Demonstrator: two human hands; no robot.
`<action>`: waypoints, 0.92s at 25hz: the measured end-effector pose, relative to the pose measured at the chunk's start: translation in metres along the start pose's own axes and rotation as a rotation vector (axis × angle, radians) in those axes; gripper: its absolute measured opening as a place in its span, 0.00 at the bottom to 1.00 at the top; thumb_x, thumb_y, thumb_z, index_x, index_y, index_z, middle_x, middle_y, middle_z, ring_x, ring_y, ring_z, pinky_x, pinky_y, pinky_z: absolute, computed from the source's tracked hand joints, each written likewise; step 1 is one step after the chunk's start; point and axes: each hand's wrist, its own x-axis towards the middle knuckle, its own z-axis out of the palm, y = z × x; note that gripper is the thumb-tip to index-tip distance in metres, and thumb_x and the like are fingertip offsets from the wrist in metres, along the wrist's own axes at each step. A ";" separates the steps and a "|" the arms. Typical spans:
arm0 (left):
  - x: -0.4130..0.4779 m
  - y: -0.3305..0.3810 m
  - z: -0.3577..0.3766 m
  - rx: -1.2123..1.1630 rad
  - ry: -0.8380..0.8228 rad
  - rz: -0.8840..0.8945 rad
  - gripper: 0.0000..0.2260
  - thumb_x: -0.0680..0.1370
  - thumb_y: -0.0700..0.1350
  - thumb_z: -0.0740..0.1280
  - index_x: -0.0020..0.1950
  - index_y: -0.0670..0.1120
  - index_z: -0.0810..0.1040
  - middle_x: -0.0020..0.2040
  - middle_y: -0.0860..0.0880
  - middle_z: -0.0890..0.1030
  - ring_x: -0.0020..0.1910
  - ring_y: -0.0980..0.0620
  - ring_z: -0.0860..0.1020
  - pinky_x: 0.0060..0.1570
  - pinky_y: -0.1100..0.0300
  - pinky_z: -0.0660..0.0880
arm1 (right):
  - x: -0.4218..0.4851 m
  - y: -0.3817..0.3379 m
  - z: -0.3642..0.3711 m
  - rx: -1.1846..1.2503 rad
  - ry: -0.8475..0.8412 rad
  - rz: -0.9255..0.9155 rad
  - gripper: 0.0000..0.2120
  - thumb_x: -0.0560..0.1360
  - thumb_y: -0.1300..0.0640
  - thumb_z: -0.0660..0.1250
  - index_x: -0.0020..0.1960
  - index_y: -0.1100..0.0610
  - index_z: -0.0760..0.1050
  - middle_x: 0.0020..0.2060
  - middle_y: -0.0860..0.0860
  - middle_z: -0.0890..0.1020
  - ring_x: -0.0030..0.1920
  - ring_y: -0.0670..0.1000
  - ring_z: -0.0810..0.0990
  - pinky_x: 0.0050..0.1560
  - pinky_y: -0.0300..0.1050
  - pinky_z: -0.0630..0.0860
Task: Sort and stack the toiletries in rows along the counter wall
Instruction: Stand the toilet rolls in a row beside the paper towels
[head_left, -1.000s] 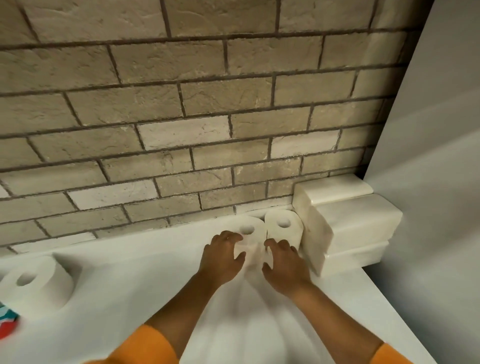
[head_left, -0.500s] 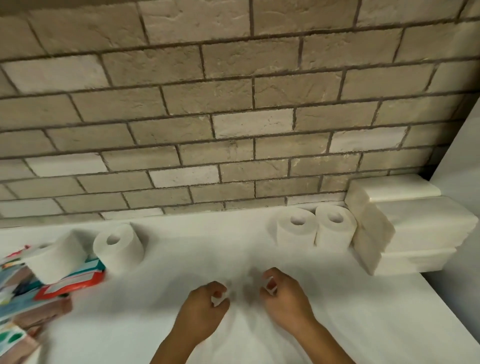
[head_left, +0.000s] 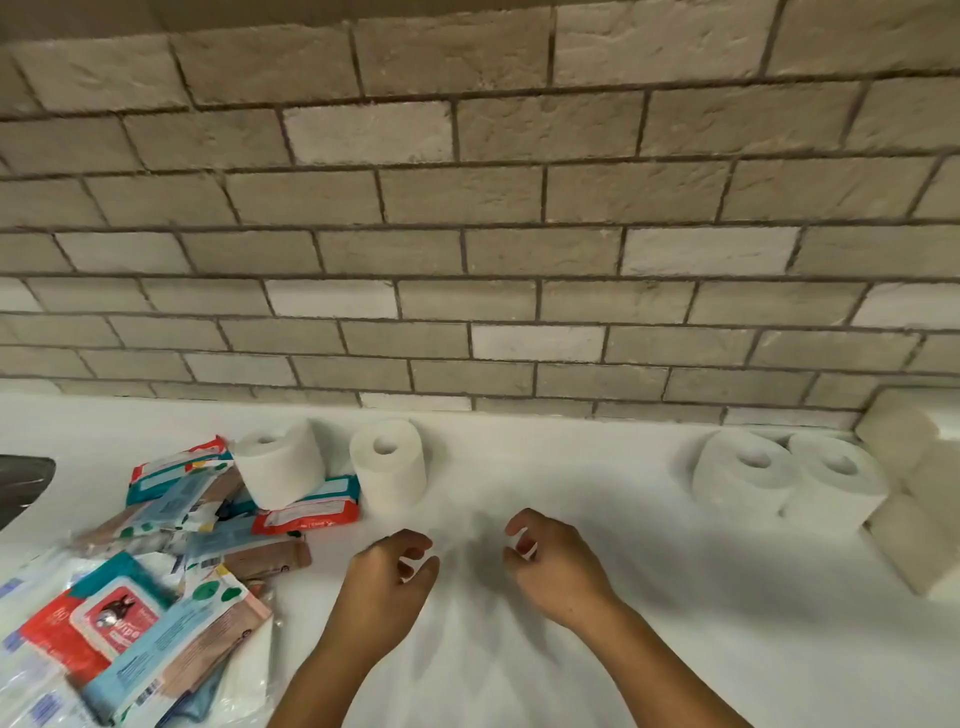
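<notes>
**Both hands empty over the counter, rolls at the wall**

My left hand (head_left: 387, 577) and my right hand (head_left: 556, 566) hover side by side over the white counter (head_left: 597, 665), near its front edge and about midway along it. Both have loosely curled fingers with the thumb apart from them, and neither grips anything. There is a bare gap of counter between them.

Toward the right end of the counter, two toilet rolls stand on end and touch each other: the inner roll (head_left: 743, 475) and the outer roll (head_left: 831, 486). They sit close to the brick wall (head_left: 467, 234). The outer one stands against a stack of white paper packs (head_left: 914, 525) that fills the right back corner.

Left of my hands another toilet roll (head_left: 388, 467) stands upright, a little out from the wall. Just beside it, a fourth roll (head_left: 278, 462) leans tilted on top of a red and teal wipes pack (head_left: 311, 506).

That pack belongs to a loose heap of wipes packs (head_left: 156, 587) spread over the left part of the counter down to its front edge, lying at all angles and overlapping. Some are in clear plastic wrap. At the far left edge a dark metal rim (head_left: 21, 483) shows; I cannot tell what it is.
</notes>
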 end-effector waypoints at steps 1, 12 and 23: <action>0.002 -0.009 -0.012 -0.007 0.019 -0.001 0.06 0.77 0.49 0.72 0.51 0.57 0.79 0.48 0.59 0.82 0.43 0.58 0.80 0.41 0.72 0.72 | 0.003 -0.012 0.009 -0.009 -0.014 -0.007 0.09 0.75 0.44 0.65 0.55 0.42 0.75 0.47 0.42 0.80 0.46 0.45 0.81 0.52 0.44 0.80; 0.085 -0.096 -0.138 0.267 0.071 -0.135 0.13 0.74 0.48 0.71 0.57 0.48 0.80 0.56 0.46 0.82 0.51 0.49 0.81 0.53 0.58 0.78 | 0.069 -0.122 0.076 -0.289 -0.060 -0.164 0.16 0.78 0.47 0.64 0.65 0.45 0.73 0.61 0.46 0.78 0.63 0.52 0.75 0.57 0.47 0.75; 0.210 -0.143 -0.158 0.379 -0.042 -0.328 0.47 0.60 0.66 0.76 0.73 0.48 0.63 0.64 0.42 0.76 0.62 0.38 0.76 0.60 0.45 0.78 | 0.144 -0.153 0.115 -0.678 -0.123 -0.307 0.38 0.76 0.53 0.71 0.81 0.48 0.56 0.81 0.49 0.60 0.80 0.56 0.57 0.78 0.59 0.59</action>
